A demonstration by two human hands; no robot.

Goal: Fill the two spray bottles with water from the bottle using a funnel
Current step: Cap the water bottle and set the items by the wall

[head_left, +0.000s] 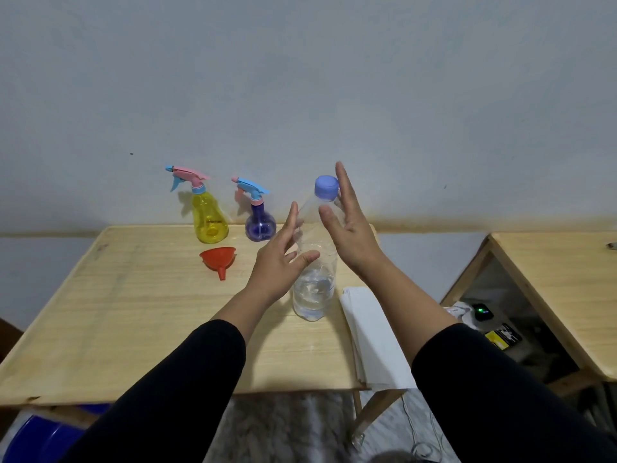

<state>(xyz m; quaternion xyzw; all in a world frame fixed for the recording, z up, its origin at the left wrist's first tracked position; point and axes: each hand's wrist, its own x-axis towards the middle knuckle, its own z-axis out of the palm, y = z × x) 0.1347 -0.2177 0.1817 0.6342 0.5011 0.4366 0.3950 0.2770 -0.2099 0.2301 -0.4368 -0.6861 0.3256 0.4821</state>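
Note:
A clear plastic water bottle (314,289) with a blue cap (326,187) stands upright on the wooden table (133,315), water in its lower part. My left hand (278,259) is beside its left flank with fingers spread and straight, thumb near the bottle's wall. My right hand (350,225) is at its right side, fingers straight, fingertips beside the cap. Neither hand is curled round it. A yellow spray bottle (208,215) and a purple spray bottle (259,222) stand at the table's back edge, spray heads on. An orange funnel (218,259) lies on its side in front of them.
Folded white paper (374,335) lies at the table's right edge. A second wooden table (561,289) stands to the right with small items beneath it. A blue basin (40,439) sits on the floor at lower left. The wall is close behind.

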